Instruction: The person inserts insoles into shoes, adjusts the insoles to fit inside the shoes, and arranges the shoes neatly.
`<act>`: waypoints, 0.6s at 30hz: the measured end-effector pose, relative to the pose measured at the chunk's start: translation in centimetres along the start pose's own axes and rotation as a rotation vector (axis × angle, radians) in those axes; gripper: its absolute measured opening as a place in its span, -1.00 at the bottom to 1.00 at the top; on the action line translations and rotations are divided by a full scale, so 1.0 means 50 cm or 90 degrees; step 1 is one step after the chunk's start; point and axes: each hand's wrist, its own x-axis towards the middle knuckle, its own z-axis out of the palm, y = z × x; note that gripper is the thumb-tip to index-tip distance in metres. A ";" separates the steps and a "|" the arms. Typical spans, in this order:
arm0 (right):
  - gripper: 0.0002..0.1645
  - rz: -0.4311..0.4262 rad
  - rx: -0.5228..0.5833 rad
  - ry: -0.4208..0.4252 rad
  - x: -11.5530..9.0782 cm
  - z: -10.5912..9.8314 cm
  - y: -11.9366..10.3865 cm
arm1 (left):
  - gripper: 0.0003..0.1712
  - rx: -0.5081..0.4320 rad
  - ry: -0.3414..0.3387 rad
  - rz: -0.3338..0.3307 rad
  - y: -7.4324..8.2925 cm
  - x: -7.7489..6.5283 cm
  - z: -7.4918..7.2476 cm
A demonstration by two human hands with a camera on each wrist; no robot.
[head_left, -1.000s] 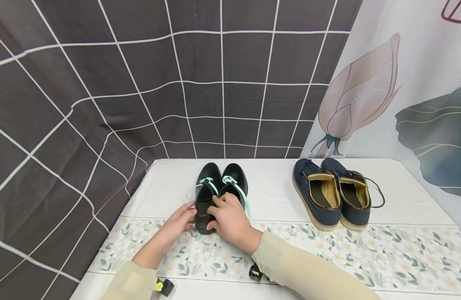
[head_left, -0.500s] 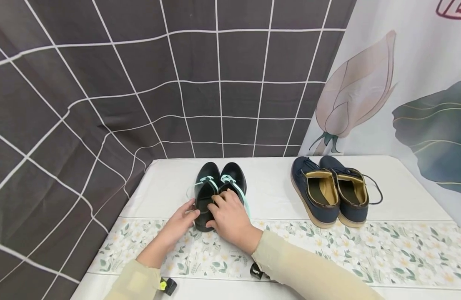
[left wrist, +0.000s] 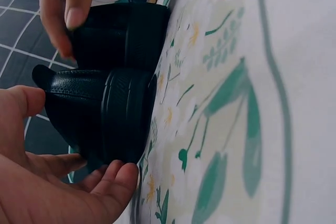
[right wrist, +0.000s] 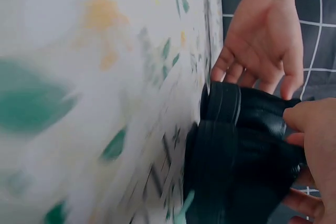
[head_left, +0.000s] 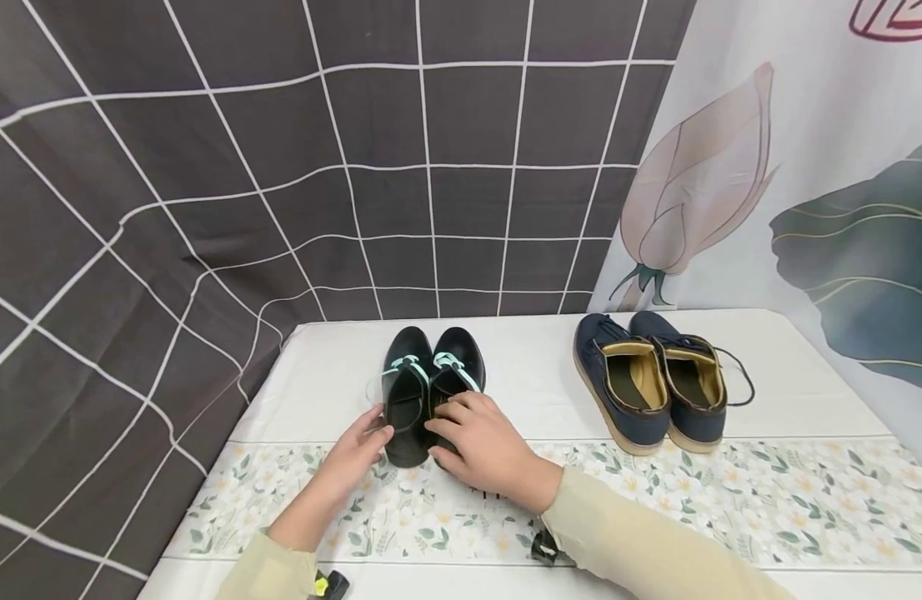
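Observation:
Two black leather lace-up shoes with mint-green laces [head_left: 407, 362] stand side by side, toes toward the dark cloth. My left hand [head_left: 348, 462] rests its fingers along the outer side of the left shoe [head_left: 406, 447]; in the left wrist view its thumb is at that shoe's heel rim. My right hand [head_left: 485, 446] lies over the back of the right shoe [head_left: 461, 343], covering most of its opening. The right wrist view has its thumb at the top of the heels [right wrist: 252, 161] and its fingers loosely bent beyond them.
A pair of navy shoes [head_left: 641, 429] with tan soles stands at the right, one dark lace [head_left: 748, 387] trailing. Dark grid cloth [head_left: 461, 200] hangs at the back and left, and a flower-print curtain [head_left: 701, 200] at the right. A floral band [head_left: 731, 508] crosses the white tabletop.
My right hand has moved from between the shoes, by the left shoe's inner edge, rightward over the right shoe. My left hand stays at the left shoe's side. The head view has shifted slightly.

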 end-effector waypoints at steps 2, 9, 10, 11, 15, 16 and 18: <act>-0.53 -0.003 0.008 0.017 -0.017 -0.006 0.011 | -0.30 0.007 0.006 0.000 0.001 -0.001 0.001; -0.56 -0.002 0.020 0.103 -0.063 -0.041 0.062 | -0.40 0.057 0.052 0.038 0.019 0.002 0.002; -0.59 0.003 0.019 0.106 -0.070 -0.047 0.070 | -0.44 0.067 0.074 0.051 0.023 0.002 0.003; -0.60 0.008 0.014 0.110 -0.076 -0.053 0.078 | -0.49 0.074 0.097 0.066 0.026 0.002 0.003; -0.64 0.048 -0.015 0.109 -0.098 -0.080 0.114 | -0.69 0.106 0.186 0.138 0.041 0.006 0.005; -0.64 0.061 -0.024 0.107 -0.103 -0.087 0.123 | -0.72 0.117 0.196 0.153 0.045 0.007 0.005; -0.65 0.093 -0.038 0.104 -0.113 -0.102 0.145 | -0.74 0.143 0.190 0.186 0.054 0.009 0.006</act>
